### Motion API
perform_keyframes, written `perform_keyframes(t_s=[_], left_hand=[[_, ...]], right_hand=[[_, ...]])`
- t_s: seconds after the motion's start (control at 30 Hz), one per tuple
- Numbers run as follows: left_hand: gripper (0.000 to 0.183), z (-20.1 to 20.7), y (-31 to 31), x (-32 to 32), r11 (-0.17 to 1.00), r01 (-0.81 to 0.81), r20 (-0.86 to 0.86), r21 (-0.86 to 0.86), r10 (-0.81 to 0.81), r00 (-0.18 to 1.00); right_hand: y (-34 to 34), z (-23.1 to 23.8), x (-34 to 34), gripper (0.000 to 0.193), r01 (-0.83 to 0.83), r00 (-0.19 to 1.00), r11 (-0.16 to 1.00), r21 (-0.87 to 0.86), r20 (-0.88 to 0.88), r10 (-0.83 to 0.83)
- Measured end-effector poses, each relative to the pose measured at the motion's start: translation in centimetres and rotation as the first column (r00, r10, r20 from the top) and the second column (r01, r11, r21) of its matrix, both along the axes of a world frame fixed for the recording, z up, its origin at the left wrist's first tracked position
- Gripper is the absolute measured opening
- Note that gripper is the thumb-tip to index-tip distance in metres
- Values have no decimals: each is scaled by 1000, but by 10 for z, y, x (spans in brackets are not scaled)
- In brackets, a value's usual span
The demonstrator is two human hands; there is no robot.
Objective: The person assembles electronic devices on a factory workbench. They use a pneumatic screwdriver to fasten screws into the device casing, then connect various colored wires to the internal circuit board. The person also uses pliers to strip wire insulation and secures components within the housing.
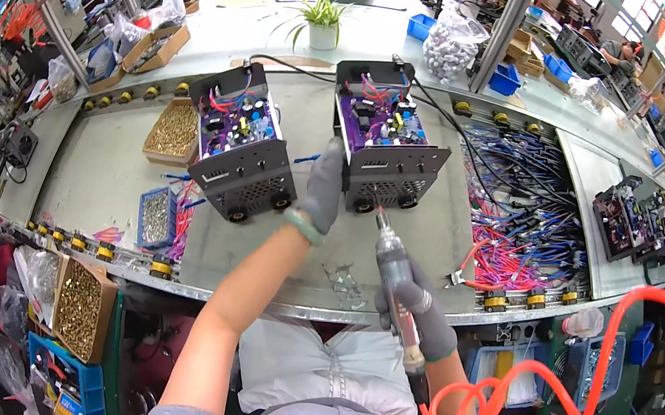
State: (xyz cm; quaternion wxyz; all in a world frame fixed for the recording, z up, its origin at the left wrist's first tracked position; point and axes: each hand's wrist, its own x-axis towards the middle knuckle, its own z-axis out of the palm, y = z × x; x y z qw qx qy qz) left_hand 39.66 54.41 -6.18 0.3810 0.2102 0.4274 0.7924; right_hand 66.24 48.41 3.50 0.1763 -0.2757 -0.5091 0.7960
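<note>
Two black metal chassis with purple circuit boards stand side by side on the bench in front of me. My left hand (324,191), in a grey glove, lies with fingers stretched along the left side of the right chassis (392,165). In its grey glove, my right hand (425,311) is wrapped round a power screwdriver (396,262). The screwdriver's tip points up at the lower part of the perforated front panel, close to a round black fitting; whether it touches cannot be made out. The left chassis (244,158) stands apart, beyond my left hand.
Bundled cables (519,195) lie to the right. A cardboard box of brass-coloured screws (174,128) and a blue bin of silver screws (157,218) sit left. A red coiled hose (550,376) hangs at right. A co-worker's hand (1,234) shows far left; a potted plant (322,34) stands behind.
</note>
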Motion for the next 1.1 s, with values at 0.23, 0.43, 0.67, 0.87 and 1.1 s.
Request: perform_keyframes(t_s=[0.23,0.43,0.67,0.87,1.1], left_hand=[[44,53,-5,12,968,40,-66,-249,-58,996],[41,35,1,1,967,76,-59,-243,-93,994],[38,29,3,5,985,83,9,-150,-83,997],[35,24,5,3,988,91,100,-129,-78,992],[33,38,-2,14,995,58,105,-80,-50,993]], right_hand=[[10,6,-26,77,-22,1000,999,41,-10,23],[8,7,-31,81,-34,999,998,57,27,32],[8,9,-35,80,-43,999,998,40,19,42],[7,14,-36,81,-36,999,999,36,17,35],[8,9,-34,82,-22,999,999,48,25,21]])
